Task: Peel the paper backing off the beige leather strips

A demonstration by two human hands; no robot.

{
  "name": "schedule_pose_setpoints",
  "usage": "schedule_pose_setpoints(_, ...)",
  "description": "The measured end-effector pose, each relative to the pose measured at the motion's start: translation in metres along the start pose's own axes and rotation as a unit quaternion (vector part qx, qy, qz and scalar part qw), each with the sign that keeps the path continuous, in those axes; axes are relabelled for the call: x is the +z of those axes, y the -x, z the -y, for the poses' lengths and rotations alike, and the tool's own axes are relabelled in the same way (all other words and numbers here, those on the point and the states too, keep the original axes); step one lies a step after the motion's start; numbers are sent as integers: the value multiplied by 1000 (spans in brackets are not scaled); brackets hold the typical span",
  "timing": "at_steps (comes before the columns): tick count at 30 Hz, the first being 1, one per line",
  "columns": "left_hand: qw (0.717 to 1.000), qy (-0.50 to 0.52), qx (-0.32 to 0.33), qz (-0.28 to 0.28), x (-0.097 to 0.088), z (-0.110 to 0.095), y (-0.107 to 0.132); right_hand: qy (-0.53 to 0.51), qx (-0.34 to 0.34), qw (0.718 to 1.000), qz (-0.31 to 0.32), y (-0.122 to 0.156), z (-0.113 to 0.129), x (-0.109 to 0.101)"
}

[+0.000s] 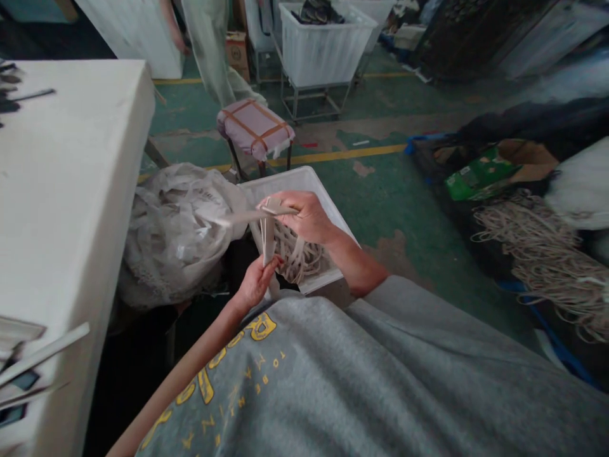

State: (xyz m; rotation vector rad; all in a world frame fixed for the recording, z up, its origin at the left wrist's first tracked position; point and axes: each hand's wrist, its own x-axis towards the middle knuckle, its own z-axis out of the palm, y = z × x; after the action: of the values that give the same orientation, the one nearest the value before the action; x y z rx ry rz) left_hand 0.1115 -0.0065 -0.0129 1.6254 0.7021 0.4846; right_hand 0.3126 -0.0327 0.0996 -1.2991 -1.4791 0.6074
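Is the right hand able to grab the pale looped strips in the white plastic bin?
Probably yes: the right hand is above the open bin, no lid covers the strips, but it holds a pale flat band.

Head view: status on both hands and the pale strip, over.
Left hand pinching pale strip low, right hand gripping it higher. White bin below, looped strips inside. Plastic bag close by, apparently blocking neither hand.

White flat-topped desk [71, 209] cut off at L edge; co-worker's pale loose trousers [207, 44] cut off up top. Off-white flat strap [268, 241] blurred at L end. White rect. plastic crate [304, 179] partly hidden by bare R hand [304, 216].
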Motion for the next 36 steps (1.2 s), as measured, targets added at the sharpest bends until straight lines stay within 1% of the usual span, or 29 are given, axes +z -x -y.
schedule_pose_setpoints(1,1000,-7,4,-9,-3,9,1,4,-4,1000,-5,0,-1,-5)
schedule_pose_setpoints(3,999,-26,0,-42,-14,25,1,26,1,999,-33,-3,-4,-13)
schedule_pose_setpoints(5,995,-38,-37,-82,-27,40,4,63,18,996,-56,-7,-10,-20)
schedule_pose_setpoints(7,989,-42,-82,-118,-38,52,12,100,29,993,-58,-9,-20,-25)
schedule_pose_setpoints(9,983,-34,-113,-143,-45,60,26,133,35,990,-42,-8,-31,-27)
schedule_pose_setpoints(11,978,-8,-128,-166,-49,65,41,165,51,984,-32,-3,-43,-28)
schedule_pose_setpoints(13,973,21,-133,-189,-53,66,52,192,111,975,-19,0,-55,-27)
schedule_pose_setpoints(14,972,31,-134,-192,-55,66,55,196,142,970,-10,1,-61,-26)
schedule_pose_setpoints(16,967,49,-136,-207,-62,64,59,159,186,968,60,2,-71,-18)
schedule_pose_setpoints(18,962,75,-139,-222,-68,57,62,92,182,969,136,3,-73,1)
schedule_pose_setpoints(19,960,92,-138,-225,-71,52,64,57,173,968,175,4,-71,15)
schedule_pose_setpoints(21,959,133,-124,-215,-73,37,70,-5,152,956,251,7,-63,49)
schedule_pose_setpoints(24,960,189,-71,-192,-74,12,82,-56,129,917,374,10,-44,106)
schedule_pose_setpoints(26,958,184,-40,-214,-76,-1,92,-72,119,893,429,11,-32,137)
schedule_pose_setpoints(27,955,172,-34,-238,-77,-5,98,-80,122,883,445,11,-28,150)
schedule_pose_setpoints(29,944,139,-44,-296,-81,-8,108,-94,145,868,465,12,-21,171)
schedule_pose_setpoints(32,925,42,-71,-372,-89,-6,125,-110,179,850,483,18,-19,192)
schedule_pose_setpoints(34,912,-42,-79,-400,-95,-4,135,-130,174,849,481,23,-20,202)
schedule_pose_setpoints(36,903,-88,-86,-411,-101,-2,144,-159,168,851,472,27,-21,211)
